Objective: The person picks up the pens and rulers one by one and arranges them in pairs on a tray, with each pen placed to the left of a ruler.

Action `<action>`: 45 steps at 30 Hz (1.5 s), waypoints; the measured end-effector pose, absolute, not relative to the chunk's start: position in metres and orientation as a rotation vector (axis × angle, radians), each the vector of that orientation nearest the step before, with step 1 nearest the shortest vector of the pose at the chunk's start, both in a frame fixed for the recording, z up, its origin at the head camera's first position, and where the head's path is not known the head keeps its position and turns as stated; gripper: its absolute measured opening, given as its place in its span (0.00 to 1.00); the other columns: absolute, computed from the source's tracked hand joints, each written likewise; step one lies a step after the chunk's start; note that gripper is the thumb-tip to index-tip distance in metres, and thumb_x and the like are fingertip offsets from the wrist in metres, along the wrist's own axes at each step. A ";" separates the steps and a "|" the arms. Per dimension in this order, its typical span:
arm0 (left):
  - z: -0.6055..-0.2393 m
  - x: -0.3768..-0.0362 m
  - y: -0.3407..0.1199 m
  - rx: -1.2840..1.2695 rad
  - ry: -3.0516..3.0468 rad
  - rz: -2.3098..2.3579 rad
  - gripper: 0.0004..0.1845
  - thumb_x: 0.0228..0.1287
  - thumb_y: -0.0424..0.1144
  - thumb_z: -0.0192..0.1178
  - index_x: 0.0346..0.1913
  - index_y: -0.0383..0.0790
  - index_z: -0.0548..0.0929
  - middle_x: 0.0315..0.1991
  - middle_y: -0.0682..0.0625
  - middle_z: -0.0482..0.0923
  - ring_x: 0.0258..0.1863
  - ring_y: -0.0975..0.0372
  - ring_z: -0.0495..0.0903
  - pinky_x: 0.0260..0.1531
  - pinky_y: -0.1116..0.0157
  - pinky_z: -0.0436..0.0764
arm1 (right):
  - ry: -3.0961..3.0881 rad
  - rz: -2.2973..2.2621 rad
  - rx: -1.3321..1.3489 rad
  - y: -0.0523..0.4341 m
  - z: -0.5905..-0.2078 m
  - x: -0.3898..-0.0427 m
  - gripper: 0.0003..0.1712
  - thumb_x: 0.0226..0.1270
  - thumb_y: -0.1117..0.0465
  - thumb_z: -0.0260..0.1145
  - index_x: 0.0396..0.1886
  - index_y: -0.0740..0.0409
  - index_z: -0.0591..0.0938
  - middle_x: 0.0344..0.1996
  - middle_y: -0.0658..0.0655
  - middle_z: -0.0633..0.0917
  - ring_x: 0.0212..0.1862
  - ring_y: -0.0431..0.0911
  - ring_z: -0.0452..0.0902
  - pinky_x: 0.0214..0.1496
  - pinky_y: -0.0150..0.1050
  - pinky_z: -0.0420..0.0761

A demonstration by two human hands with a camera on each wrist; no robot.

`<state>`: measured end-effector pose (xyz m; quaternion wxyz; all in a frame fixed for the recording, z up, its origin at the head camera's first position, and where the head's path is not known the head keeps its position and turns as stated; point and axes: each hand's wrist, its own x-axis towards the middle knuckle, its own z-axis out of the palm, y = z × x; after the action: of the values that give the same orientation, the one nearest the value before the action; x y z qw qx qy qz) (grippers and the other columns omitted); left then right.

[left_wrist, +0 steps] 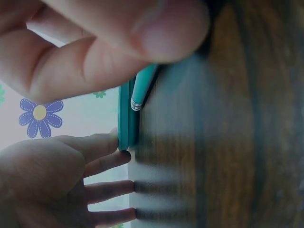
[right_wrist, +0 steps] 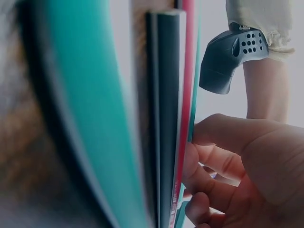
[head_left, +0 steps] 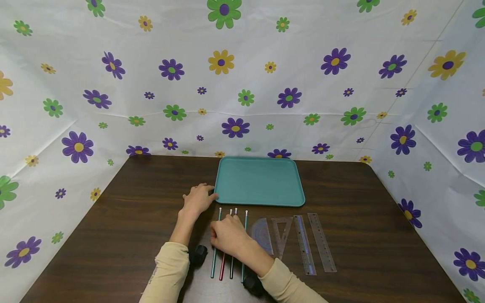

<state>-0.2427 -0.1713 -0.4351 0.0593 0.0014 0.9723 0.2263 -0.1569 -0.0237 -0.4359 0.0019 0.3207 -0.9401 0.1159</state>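
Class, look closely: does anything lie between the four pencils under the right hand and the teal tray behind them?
Nothing visible: only bare dark wooden table separates the four pencils from the teal tray.

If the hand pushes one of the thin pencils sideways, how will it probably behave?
The thin round pencils look light and would probably roll on the smooth dark wooden table. They seem stiff, unlikely to bend. The right hand rests on them.
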 end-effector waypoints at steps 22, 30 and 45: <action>-0.434 -0.241 -0.172 0.027 2.941 0.686 0.27 0.73 0.51 0.57 0.69 0.41 0.75 0.73 0.35 0.64 0.71 0.34 0.60 0.61 0.23 0.53 | -2.838 0.399 0.994 -0.020 -0.440 -0.156 0.13 0.52 0.58 0.73 0.18 0.43 0.76 0.14 0.40 0.76 0.21 0.39 0.70 0.26 0.31 0.63; -0.433 -0.242 -0.172 0.021 2.928 0.678 0.28 0.73 0.51 0.56 0.70 0.42 0.74 0.74 0.36 0.63 0.72 0.34 0.59 0.62 0.23 0.52 | -2.871 0.504 0.947 -0.018 -0.435 -0.155 0.11 0.57 0.61 0.71 0.21 0.46 0.77 0.15 0.42 0.78 0.14 0.33 0.64 0.17 0.26 0.64; -0.432 -0.243 -0.173 0.018 2.927 0.668 0.27 0.74 0.51 0.55 0.69 0.42 0.75 0.73 0.35 0.64 0.71 0.34 0.60 0.61 0.23 0.53 | -2.911 0.758 0.801 -0.007 -0.417 -0.164 0.07 0.63 0.61 0.69 0.38 0.53 0.79 0.19 0.45 0.79 0.15 0.34 0.67 0.17 0.30 0.67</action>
<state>-0.2425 -0.1731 -0.4322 0.0695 0.0059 0.9726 0.2219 -0.1641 -0.0070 -0.4171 0.0142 0.2572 -0.9351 0.2434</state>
